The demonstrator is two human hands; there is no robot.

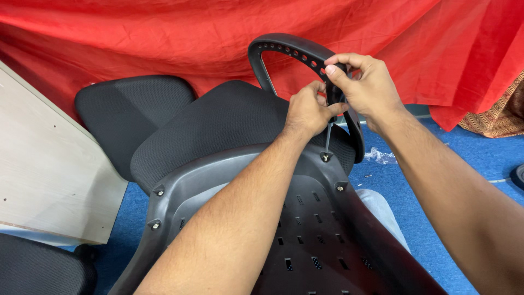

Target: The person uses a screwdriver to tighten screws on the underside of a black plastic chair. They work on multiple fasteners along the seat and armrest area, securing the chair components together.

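Note:
An upturned office chair seat (229, 120) with a dark grey plastic underside (316, 229) lies in front of me. A black perforated armrest loop (284, 46) stands at its far edge. My left hand (307, 112) and my right hand (363, 87) both grip the handle of a thin metal tool (327, 139), held upright. The tool's tip sits in a bolt (326, 157) on the plastic rim. Another bolt (339, 188) lies just below it, and two more (159, 192) sit on the left rim.
A second black chair cushion (123, 114) lies behind on the left. A pale wooden panel (43, 175) leans at the left. Red cloth (164, 38) hangs across the back. Blue carpet (469, 169) holds a clear plastic scrap (379, 157).

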